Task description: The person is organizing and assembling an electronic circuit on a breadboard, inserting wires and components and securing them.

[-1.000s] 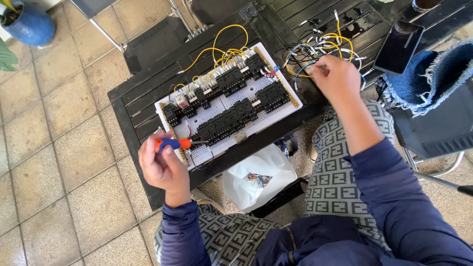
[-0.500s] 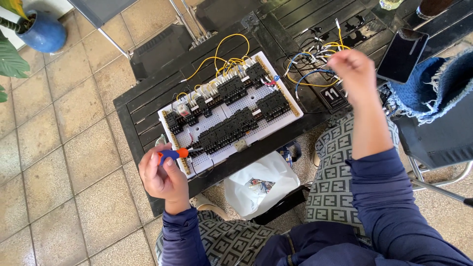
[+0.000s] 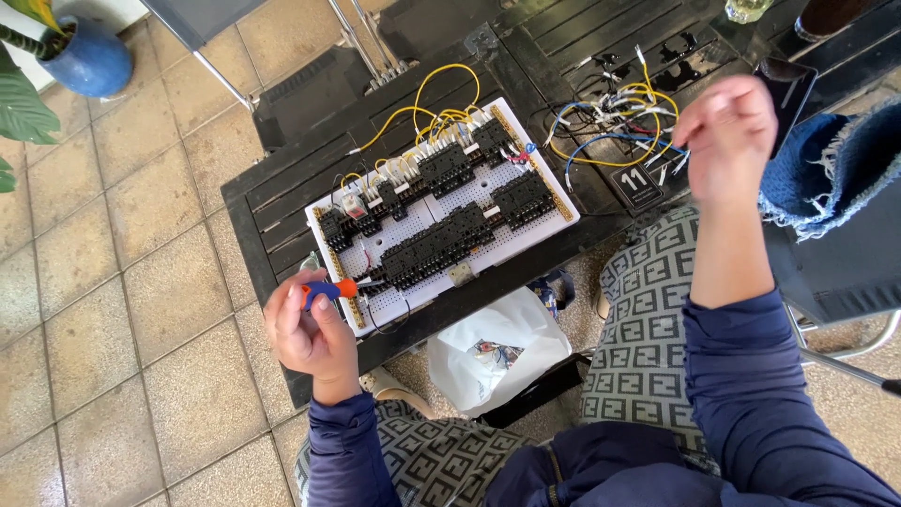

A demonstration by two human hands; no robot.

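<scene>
Gripping a small screwdriver point(image 3: 330, 289) with an orange-and-blue handle, the left hand point(image 3: 308, 330) held its tip at the near left edge of the white relay board point(image 3: 441, 214) on the dark slatted surface point(image 3: 272, 192). The right hand point(image 3: 727, 136) hovered, fingers pinched, over loose wires point(image 3: 610, 127) at the far right; it looked blurred, so whether it gripped one I couldn't tell. Steadying the tip mattered. A plastic bag point(image 3: 497, 343) lay below, a blue pot point(image 3: 89, 58) well apart.
</scene>
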